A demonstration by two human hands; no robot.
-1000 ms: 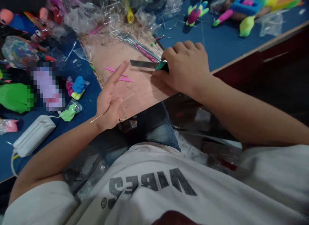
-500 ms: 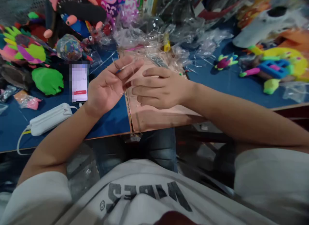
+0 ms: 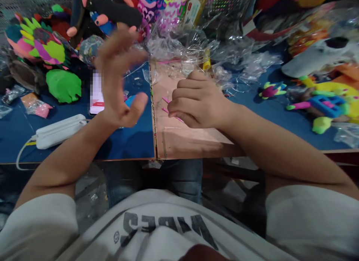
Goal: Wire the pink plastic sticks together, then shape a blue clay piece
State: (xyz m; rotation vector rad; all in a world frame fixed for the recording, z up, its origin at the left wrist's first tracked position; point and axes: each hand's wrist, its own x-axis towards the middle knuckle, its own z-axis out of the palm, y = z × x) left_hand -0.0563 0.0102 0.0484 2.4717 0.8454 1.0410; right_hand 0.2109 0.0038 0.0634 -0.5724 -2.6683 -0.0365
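- Left hand [image 3: 113, 87], left of centre, is held wide.
- Right hand [image 3: 199, 102], at centre, is curled; contents cannot be told.
- Pink strips [image 3: 165, 100] beside it should be pressed flat.

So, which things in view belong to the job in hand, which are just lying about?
Likely the job:
board
pink strips, beside the right hand

Likely just lying about:
phone
white cabled box
green lump
small magenta-and-green toy

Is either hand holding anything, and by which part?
The left hand is open, nothing visible in it; the right hand is curled, so I can't tell.
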